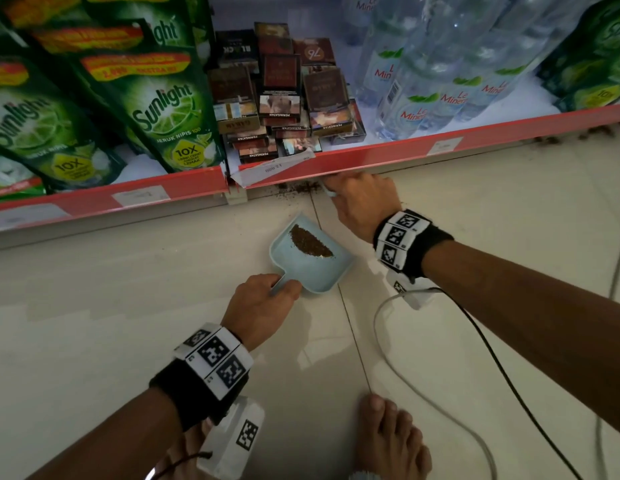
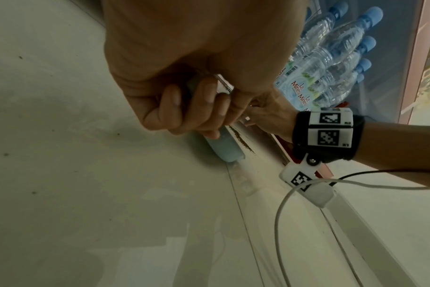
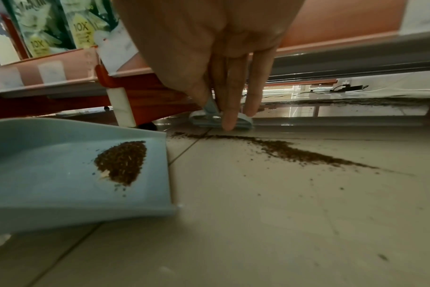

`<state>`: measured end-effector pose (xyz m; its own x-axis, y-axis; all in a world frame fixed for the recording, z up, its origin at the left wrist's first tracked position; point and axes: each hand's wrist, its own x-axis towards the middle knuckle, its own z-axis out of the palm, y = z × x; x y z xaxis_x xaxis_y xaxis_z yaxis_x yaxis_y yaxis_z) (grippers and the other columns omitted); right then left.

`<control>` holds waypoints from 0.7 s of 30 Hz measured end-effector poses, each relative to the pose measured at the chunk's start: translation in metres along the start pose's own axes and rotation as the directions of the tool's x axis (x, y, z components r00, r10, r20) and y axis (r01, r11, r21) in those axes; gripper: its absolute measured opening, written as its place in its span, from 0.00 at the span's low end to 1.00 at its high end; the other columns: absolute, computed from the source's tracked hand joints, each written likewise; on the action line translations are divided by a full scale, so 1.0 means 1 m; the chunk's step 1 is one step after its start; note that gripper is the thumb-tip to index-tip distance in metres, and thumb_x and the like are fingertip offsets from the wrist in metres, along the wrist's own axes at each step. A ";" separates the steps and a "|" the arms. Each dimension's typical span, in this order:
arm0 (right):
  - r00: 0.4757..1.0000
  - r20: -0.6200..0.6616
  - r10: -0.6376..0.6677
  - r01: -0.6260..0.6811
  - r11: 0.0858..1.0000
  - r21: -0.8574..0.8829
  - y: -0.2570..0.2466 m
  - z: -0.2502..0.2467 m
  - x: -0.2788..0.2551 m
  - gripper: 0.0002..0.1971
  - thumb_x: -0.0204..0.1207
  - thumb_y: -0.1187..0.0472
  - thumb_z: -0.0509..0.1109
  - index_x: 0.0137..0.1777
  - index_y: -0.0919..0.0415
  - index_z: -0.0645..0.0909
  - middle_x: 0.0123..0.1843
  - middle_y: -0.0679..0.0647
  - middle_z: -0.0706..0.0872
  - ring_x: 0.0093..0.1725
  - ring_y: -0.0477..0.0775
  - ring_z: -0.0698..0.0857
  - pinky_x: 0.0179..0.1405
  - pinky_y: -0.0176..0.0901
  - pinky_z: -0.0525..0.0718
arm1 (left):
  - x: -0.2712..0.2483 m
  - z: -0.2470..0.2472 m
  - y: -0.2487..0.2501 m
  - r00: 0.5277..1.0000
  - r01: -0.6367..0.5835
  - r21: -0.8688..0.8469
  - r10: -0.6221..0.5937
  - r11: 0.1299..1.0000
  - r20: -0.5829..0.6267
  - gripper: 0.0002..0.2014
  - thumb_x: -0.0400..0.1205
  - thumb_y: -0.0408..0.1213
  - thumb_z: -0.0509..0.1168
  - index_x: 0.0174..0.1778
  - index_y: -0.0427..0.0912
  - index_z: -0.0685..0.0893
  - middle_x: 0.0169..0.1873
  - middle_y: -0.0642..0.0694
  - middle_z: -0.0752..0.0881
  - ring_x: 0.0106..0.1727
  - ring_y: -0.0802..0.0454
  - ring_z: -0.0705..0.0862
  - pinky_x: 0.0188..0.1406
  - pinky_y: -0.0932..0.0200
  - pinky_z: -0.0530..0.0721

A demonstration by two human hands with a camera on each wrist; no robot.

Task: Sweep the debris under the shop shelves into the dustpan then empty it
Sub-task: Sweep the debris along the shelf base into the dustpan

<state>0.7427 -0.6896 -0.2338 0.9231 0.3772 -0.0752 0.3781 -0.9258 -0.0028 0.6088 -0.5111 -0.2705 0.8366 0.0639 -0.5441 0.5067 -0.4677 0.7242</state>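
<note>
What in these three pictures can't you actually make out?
- Brush: in the head view the right hand and the shelf edge cover it; in the right wrist view fingers hide its handle.
- Dustpan handle: wrapped inside the left hand in both the head and left wrist views.
- Debris further under the shelf: too dark and small in the right wrist view.
- Price tag print: too small and blurred in the head view.

- Green Sunlight dish soap pouches (image 1: 163,109) stand in rows on the left of the shelf.
- Cigarette packs (image 1: 280,95) sit stacked beside them, mid-shelf.
- Le Minerale water bottles (image 1: 436,81) with blue caps stand to the right.
- A paper price tag (image 1: 273,169) hangs tilted off the red shelf edge (image 1: 388,157).
- A white cable (image 1: 405,375) and a black cable (image 1: 509,382) trail over the pale tiled floor (image 1: 93,306).
</note>
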 end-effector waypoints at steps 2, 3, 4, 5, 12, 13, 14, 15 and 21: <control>0.996 0.046 -0.077 0.075 0.996 0.046 -0.004 0.001 0.002 0.24 0.81 0.60 0.60 0.76 0.41 0.72 0.58 0.57 0.88 0.51 0.66 0.88 0.46 0.51 0.83 | -0.003 0.000 -0.003 1.000 0.001 0.005 -0.001 1.000 -0.002 0.18 0.77 0.48 0.66 0.38 0.33 0.85 0.19 0.54 0.76 0.27 0.53 0.75 0.31 0.57 0.75; 0.993 0.069 -0.097 0.091 0.992 0.083 -0.005 0.001 0.003 0.26 0.81 0.61 0.61 0.77 0.40 0.71 0.60 0.57 0.89 0.53 0.66 0.88 0.49 0.52 0.84 | -0.004 -0.001 -0.005 1.000 0.002 0.009 -0.002 1.000 0.000 0.18 0.77 0.48 0.66 0.38 0.34 0.85 0.19 0.54 0.77 0.27 0.53 0.75 0.31 0.57 0.75; 0.990 0.083 -0.112 0.102 0.989 0.110 -0.005 -0.001 0.003 0.27 0.80 0.62 0.61 0.78 0.39 0.71 0.61 0.57 0.89 0.54 0.65 0.87 0.50 0.52 0.84 | -0.006 -0.001 -0.006 1.000 0.002 0.012 -0.002 1.000 0.003 0.18 0.77 0.48 0.66 0.38 0.34 0.85 0.19 0.54 0.77 0.27 0.53 0.75 0.31 0.57 0.75; 0.988 0.089 -0.125 0.114 0.987 0.115 -0.002 -0.003 0.002 0.28 0.79 0.63 0.62 0.77 0.39 0.71 0.62 0.57 0.89 0.55 0.65 0.87 0.51 0.53 0.84 | -0.007 -0.001 -0.007 1.000 0.001 0.017 -0.001 1.000 0.007 0.17 0.77 0.49 0.66 0.38 0.35 0.86 0.19 0.55 0.77 0.26 0.53 0.75 0.31 0.58 0.75; 0.995 -0.018 -0.094 0.091 0.990 -0.109 0.057 -0.028 -0.020 0.22 0.77 0.65 0.66 0.69 0.46 0.83 0.57 0.63 0.90 0.51 0.69 0.88 0.45 0.56 0.86 | -0.014 -0.009 -0.014 1.000 -0.006 -0.008 0.006 1.000 -0.008 0.17 0.78 0.49 0.66 0.37 0.36 0.85 0.18 0.56 0.76 0.26 0.53 0.76 0.32 0.58 0.76; 0.996 -0.040 -0.081 0.076 0.992 -0.100 0.061 -0.031 -0.022 0.22 0.77 0.65 0.66 0.69 0.47 0.83 0.56 0.65 0.90 0.50 0.70 0.88 0.43 0.57 0.85 | -0.015 -0.010 -0.014 1.000 -0.011 -0.002 0.011 1.000 -0.010 0.17 0.78 0.49 0.66 0.37 0.35 0.85 0.19 0.55 0.77 0.27 0.53 0.76 0.32 0.57 0.76; 0.995 -0.050 -0.086 0.082 0.994 -0.078 0.062 -0.032 -0.024 0.22 0.78 0.65 0.65 0.69 0.47 0.83 0.58 0.65 0.89 0.52 0.71 0.87 0.43 0.58 0.85 | -0.017 -0.010 -0.015 1.000 -0.016 0.005 0.016 1.000 -0.011 0.18 0.78 0.49 0.65 0.38 0.35 0.85 0.20 0.55 0.77 0.27 0.53 0.76 0.32 0.57 0.76; 0.993 -0.052 -0.109 0.107 0.993 -0.045 0.058 -0.032 -0.023 0.22 0.78 0.66 0.64 0.69 0.48 0.83 0.60 0.65 0.88 0.54 0.71 0.87 0.44 0.58 0.86 | -0.018 -0.011 -0.016 1.000 -0.019 0.009 0.019 1.000 -0.011 0.18 0.78 0.49 0.65 0.38 0.35 0.85 0.20 0.54 0.77 0.27 0.53 0.75 0.32 0.57 0.76; 0.972 -0.039 -0.231 0.234 0.966 0.111 0.001 -0.016 -0.006 0.22 0.85 0.64 0.59 0.74 0.44 0.77 0.65 0.54 0.88 0.55 0.62 0.89 0.49 0.54 0.87 | -0.029 -0.014 -0.020 1.000 0.005 -0.026 -0.005 1.000 0.002 0.25 0.69 0.55 0.61 0.39 0.32 0.84 0.19 0.54 0.75 0.28 0.51 0.74 0.33 0.54 0.74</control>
<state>0.7390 -0.6921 -0.2172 0.8125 0.5819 -0.0336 0.5737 -0.8085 -0.1311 0.5777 -0.4914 -0.2633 0.8336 0.0643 -0.5487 0.5162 -0.4443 0.7322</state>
